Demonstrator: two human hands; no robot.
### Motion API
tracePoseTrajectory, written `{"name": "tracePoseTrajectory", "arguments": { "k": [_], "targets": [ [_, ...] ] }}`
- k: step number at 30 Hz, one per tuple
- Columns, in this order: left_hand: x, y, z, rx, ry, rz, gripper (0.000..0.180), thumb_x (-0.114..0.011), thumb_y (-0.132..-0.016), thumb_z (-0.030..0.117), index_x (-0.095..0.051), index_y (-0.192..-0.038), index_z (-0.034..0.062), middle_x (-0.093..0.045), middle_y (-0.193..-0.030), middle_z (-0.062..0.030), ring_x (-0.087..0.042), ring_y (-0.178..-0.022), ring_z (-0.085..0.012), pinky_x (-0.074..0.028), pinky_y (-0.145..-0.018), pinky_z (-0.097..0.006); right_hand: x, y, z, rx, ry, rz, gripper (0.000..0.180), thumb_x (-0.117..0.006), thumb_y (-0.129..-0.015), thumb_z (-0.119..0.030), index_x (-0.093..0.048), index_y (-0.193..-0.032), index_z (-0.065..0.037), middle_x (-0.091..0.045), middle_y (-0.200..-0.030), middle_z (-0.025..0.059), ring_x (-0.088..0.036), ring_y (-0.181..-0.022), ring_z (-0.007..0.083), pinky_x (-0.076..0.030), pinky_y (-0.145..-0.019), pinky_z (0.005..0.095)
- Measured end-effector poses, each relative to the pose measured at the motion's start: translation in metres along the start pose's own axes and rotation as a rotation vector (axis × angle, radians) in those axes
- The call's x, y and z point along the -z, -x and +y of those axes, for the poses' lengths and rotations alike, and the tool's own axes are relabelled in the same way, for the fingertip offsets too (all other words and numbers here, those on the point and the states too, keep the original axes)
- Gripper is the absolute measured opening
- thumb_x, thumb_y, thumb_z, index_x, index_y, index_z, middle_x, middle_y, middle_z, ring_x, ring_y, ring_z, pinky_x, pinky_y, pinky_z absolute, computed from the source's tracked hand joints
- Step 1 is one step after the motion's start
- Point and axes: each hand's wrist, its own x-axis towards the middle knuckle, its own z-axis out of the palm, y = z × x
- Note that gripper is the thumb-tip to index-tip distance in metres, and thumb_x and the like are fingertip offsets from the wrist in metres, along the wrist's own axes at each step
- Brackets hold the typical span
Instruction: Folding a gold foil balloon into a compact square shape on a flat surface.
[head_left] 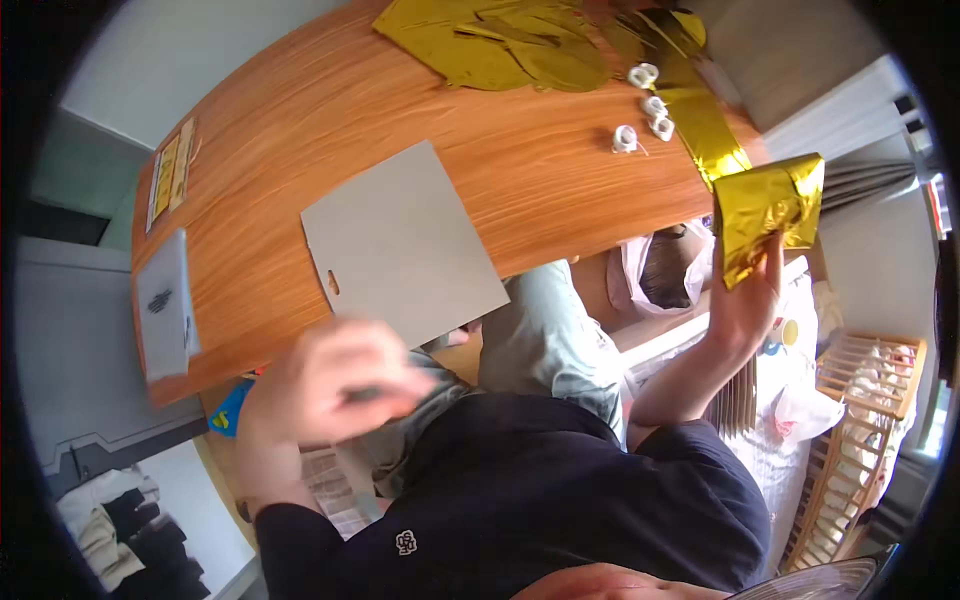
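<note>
My right hand (743,312) is raised past the table's right edge, its fingers closed on a folded piece of shiny gold foil (752,215). My left hand (325,385) hangs over the near edge, close to the lower left of a grey board (400,245). Motion smears its fingers, so I cannot tell whether it holds anything. A gold foil strip (705,130) lies on the table near the foil in my right hand. Several small white ribbon rolls (625,139) sit beside that strip.
Flat gold foil pieces (490,50) cover the wooden table's (270,130) far side. A clear plastic packet (165,300) and a yellowish printed strip (172,175) lie at its left. Below the right edge stands a bag-lined bin (660,270); a wooden rack (850,430) stands farther right.
</note>
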Motion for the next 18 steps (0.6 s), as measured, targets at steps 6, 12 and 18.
{"name": "tracePoseTrajectory", "arguments": {
  "k": [6, 12, 18],
  "targets": [
    [-0.047, -0.226, -0.050, -0.170, -0.346, 0.287, 0.033, -0.069, -0.094, 0.021, -0.069, -0.125, 0.0081, -0.065, -0.122, -0.0123, -0.062, -0.119, -0.0308, -0.049, -0.103, -0.040, 0.010, 0.016, -0.006, -0.004, -0.074, 0.125, 0.041, -0.044, -0.111, -0.025, -0.054, -0.143, -0.002, -0.054, -0.150, 0.0179, -0.051, -0.139, 0.0320, -0.036, -0.119, 0.0521],
    [-0.052, -0.299, -0.096, -0.168, -0.511, 0.078, 0.022, -0.069, -0.094, 0.025, -0.073, -0.108, 0.0086, -0.069, -0.106, -0.0100, -0.065, -0.103, -0.0292, -0.052, -0.092, -0.042, 0.014, 0.053, -0.039, 0.057, -0.064, 0.130, 0.040, -0.045, -0.110, -0.024, -0.055, -0.144, -0.003, -0.054, -0.151, 0.0153, -0.050, -0.140, 0.0308, -0.036, -0.120, 0.0509],
    [-0.009, -0.231, -0.075, -0.136, -0.327, 0.113, 0.013, -0.068, -0.093, 0.015, -0.072, -0.102, 0.0062, -0.069, -0.097, -0.0106, -0.067, -0.092, -0.0287, -0.054, -0.080, -0.039, 0.028, 0.065, -0.044, 0.064, 0.142, 0.216, 0.039, -0.046, -0.110, -0.023, -0.056, -0.142, -0.002, -0.055, -0.149, 0.0149, -0.053, -0.136, 0.0303, -0.037, -0.119, 0.0489]
  ]
}}
